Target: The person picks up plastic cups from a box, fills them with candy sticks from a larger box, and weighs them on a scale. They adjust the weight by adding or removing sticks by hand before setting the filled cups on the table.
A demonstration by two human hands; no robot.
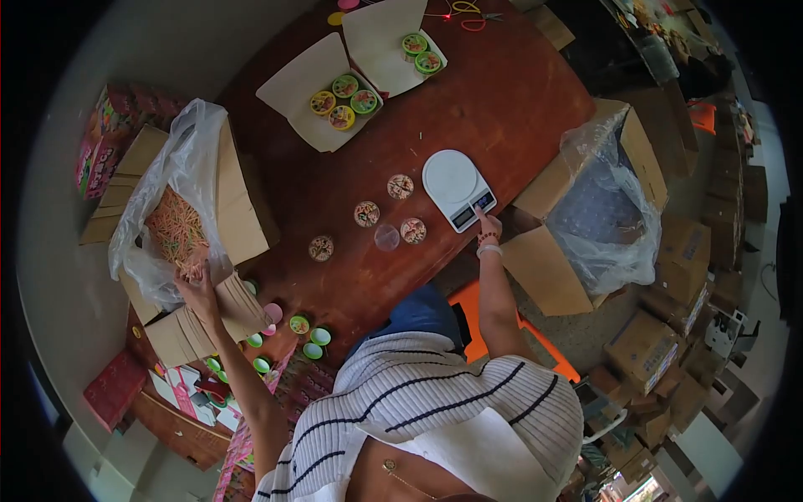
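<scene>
My left hand (196,290) is at the near edge of a carton lined with clear plastic, its fingers curled around some of the thin coloured sticks (176,222) heaped inside. With an index finger stretched out, my right hand (489,227) touches the button panel of a white digital scale (452,180); it holds nothing. The scale's round plate is bare. Left of it stand several clear round tubs filled with short sticks, among them one tub (366,213) and another (413,230). Between them sits an empty clear tub or lid (386,238).
Two open white boxes (293,88) at the back hold green and yellow lidded tubs. Scissors (481,18) lie at the far edge. An open carton with plastic lining (535,263) stands right of the table. Green lids (319,336) lie near the left front.
</scene>
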